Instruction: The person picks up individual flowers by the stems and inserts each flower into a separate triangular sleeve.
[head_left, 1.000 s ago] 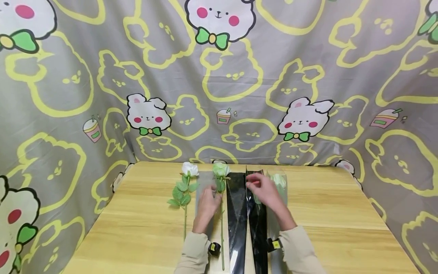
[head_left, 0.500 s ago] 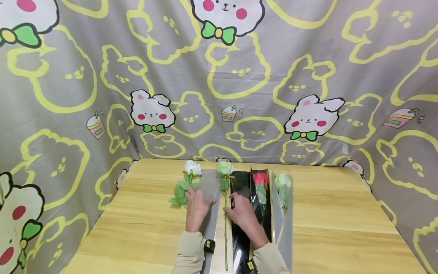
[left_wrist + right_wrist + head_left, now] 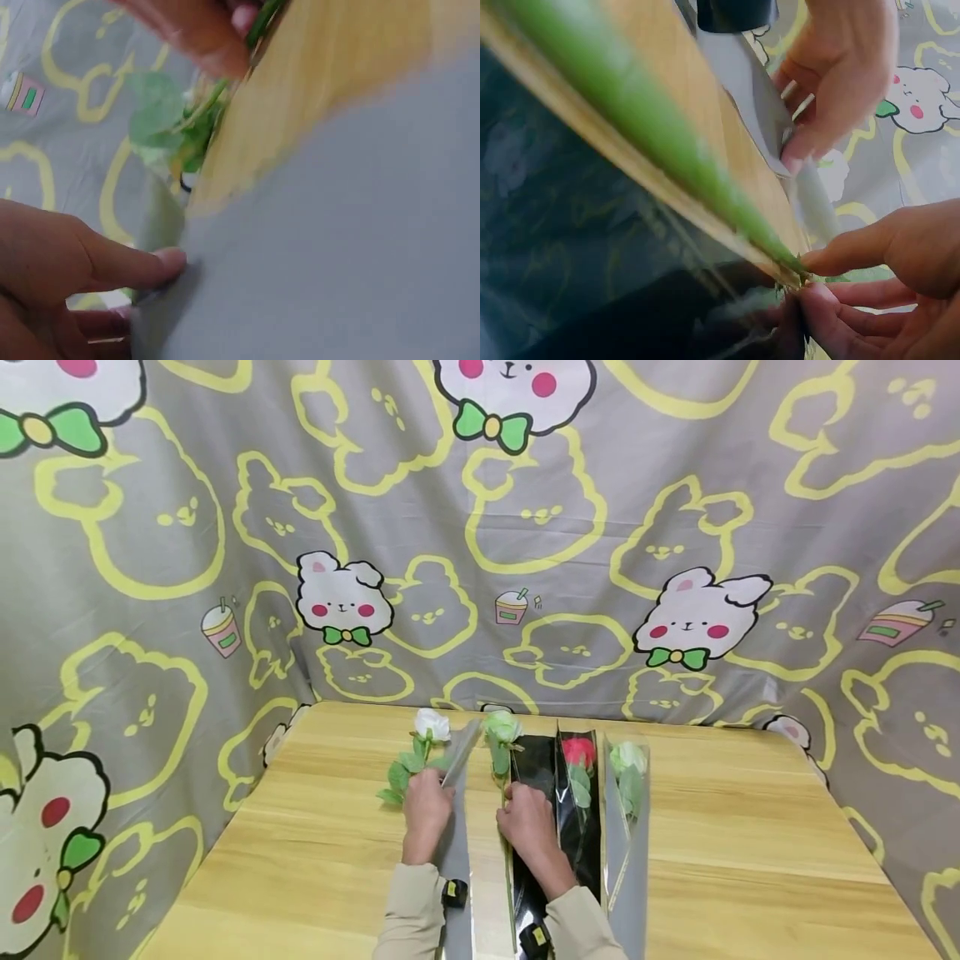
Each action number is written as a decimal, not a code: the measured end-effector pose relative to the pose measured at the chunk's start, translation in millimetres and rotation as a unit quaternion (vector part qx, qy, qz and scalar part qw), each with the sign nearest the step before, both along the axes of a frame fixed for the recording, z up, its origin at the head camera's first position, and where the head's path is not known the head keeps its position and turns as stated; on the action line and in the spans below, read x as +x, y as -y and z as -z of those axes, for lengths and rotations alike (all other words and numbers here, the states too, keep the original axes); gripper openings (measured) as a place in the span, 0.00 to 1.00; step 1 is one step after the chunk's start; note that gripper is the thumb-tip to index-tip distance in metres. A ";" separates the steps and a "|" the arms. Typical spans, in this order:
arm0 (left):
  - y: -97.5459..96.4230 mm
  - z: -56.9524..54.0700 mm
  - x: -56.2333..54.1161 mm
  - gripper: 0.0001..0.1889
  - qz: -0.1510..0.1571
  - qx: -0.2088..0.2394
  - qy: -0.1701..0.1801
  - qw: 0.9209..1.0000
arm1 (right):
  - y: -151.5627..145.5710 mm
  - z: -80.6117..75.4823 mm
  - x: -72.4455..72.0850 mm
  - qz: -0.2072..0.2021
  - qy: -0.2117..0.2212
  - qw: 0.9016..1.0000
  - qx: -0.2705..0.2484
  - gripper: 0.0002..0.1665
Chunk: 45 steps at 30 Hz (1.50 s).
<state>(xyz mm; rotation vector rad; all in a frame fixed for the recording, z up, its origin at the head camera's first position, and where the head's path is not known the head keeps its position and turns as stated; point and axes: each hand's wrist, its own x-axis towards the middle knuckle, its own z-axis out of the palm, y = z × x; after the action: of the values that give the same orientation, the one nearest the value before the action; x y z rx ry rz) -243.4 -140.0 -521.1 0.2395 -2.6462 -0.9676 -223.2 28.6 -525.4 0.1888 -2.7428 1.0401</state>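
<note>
Head view showed the left hand (image 3: 428, 808) pinching the gray flower sleeve (image 3: 457, 918) beside the white rose (image 3: 432, 725); the right hand (image 3: 529, 820) pinched the pale green rose (image 3: 502, 727) by its stem, near the black sleeve (image 3: 534, 762).

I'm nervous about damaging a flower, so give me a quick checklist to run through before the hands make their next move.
1. Left hand holds the left gray wrapper: ok, pinched near its upper end.
2. Right hand holds the loose green rose: ok, pinched by its stem.
3. Mouth of the left gray wrapper open: cannot tell, the left hand hides part of it.
4. Loose green rose inside a wrapper: not ok, its bloom is uncovered.
5. White rose wrapped: not ok, its bloom is bare.
6. Red rose inside its black wrapper: ok.
</note>
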 end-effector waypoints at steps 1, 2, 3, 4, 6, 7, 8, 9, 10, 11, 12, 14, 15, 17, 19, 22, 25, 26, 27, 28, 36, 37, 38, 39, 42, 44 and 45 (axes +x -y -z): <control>2.4 -1.3 -1.2 0.07 0.002 0.020 0.002 1.000 | -1.2 -0.8 -0.9 0.001 0.003 1.000 -0.003 0.04; 4.5 -2.8 -2.2 0.08 0.006 0.045 0.007 0.999 | -2.7 -1.5 -1.9 0.001 0.010 1.000 -0.008 0.03; 6.5 -4.4 -3.3 0.10 0.012 0.073 0.013 0.997 | -4.5 -2.6 -2.8 -0.002 0.018 1.000 -0.016 0.04; 8.4 -6.6 -3.9 0.11 0.022 0.108 0.022 0.994 | -6.6 -3.4 -3.8 -0.005 0.027 0.999 -0.026 0.05; 11.0 -11.0 -5.2 0.15 0.046 0.181 0.043 0.982 | -11.3 -5.3 -5.5 -0.008 0.040 0.998 -0.047 0.09; 12.0 -13.2 -5.3 0.18 0.062 0.224 0.052 0.971 | -14.1 -6.5 -6.3 -0.010 0.048 0.997 -0.061 0.11; 12.6 -14.8 -5.4 0.22 0.076 0.266 0.061 0.959 | -17.2 -8.7 -7.2 -0.013 0.062 0.995 -0.080 0.12; 13.3 -16.4 -5.5 0.26 0.090 0.308 0.068 0.945 | -20.5 -11.3 -8.0 -0.018 0.075 0.991 -0.105 0.13; 13.8 -17.9 -5.5 0.30 0.104 0.348 0.073 0.929 | -23.7 -13.9 -9.1 -0.022 0.088 0.987 -0.134 0.14; 14.3 -18.7 -6.0 0.35 0.119 0.383 0.077 0.913 | -27.2 -17.4 -10.1 -0.027 0.101 0.980 -0.169 0.15; 14.7 -19.7 -6.1 0.39 0.130 0.414 0.081 0.897 | -30.9 -21.7 -10.9 -0.029 0.117 0.971 -0.207 0.15; 15.5 -21.0 -6.6 0.43 0.145 0.456 0.091 0.874 | -39.2 -31.5 -11.9 -0.035 0.135 0.949 -0.284 0.16; 15.7 -21.9 -6.8 0.41 0.154 0.472 0.095 0.863 | -43.6 -36.1 -12.3 -0.036 0.137 0.938 -0.317 0.16; 15.2 -23.5 -7.9 0.34 0.171 0.497 0.097 0.846 | -54.1 -45.0 -12.7 -0.034 0.129 0.922 -0.364 0.17; 14.2 -24.1 -9.0 0.28 0.178 0.509 0.092 0.837 | -65.1 -51.9 -13.3 -0.028 0.114 0.915 -0.385 0.17; 12.5 -24.3 -9.2 0.25 0.173 0.525 0.077 0.830 | -81.9 -58.9 -13.4 -0.018 0.099 0.912 -0.398 0.18; 12.2 -25.2 -7.9 0.22 0.153 0.526 0.074 0.834 | -95.9 -63.1 -14.2 -0.005 0.089 0.906 -0.413 0.19; 12.5 -26.5 -6.9 0.23 0.148 0.526 0.077 0.834 | -99.7 -64.2 -14.1 0.001 0.085 0.904 -0.419 0.19; 13.0 -27.6 -6.1 0.24 0.150 0.520 0.081 0.837 | -103.3 -65.0 -14.4 0.007 0.083 0.901 -0.426 0.19; 13.6 -28.7 -5.5 0.26 0.154 0.513 0.087 0.840 | -107.1 -65.8 -14.7 0.013 0.082 0.898 -0.432 0.20; 9.2 -32.6 -4.0 0.38 0.278 0.441 0.118 0.845 | -127.1 -74.2 -10.7 0.044 0.075 0.895 -0.438 0.23; 7.3 -33.2 -4.4 0.37 0.287 0.445 0.119 0.840 | -128.1 -74.8 -10.2 0.048 0.073 0.894 -0.440 0.23; 5.5 -33.5 -4.7 0.35 0.292 0.452 0.122 0.834 | -128.7 -75.2 -9.8 0.052 0.070 0.892 -0.442 0.23; 4.0 -33.7 -5.0 0.32 0.292 0.460 0.124 0.829 | -129.0 -75.5 -9.5 0.056 0.067 0.891 -0.445 0.23; 0.7 -32.7 -5.0 0.26 0.279 0.479 0.120 0.824 | -128.5 -76.1 -9.1 0.062 0.054 0.888 -0.451 0.22; -0.3 -30.9 -4.4 0.23 0.265 0.483 0.117 0.826 | -127.6 -76.2 -9.7 0.064 0.042 0.889 -0.451 0.20; -0.6 -30.2 -4.0 0.22 0.256 0.483 0.116 0.829 | -127.1 -76.3 -10.1 0.064 0.037 0.891 -0.447 0.19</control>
<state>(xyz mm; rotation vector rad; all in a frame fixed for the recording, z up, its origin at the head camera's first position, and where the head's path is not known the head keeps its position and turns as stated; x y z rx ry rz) -247.4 -139.4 -490.9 -0.1780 -2.1672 -2.5498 -233.2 155.7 -449.1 -0.1798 -1.9962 2.1339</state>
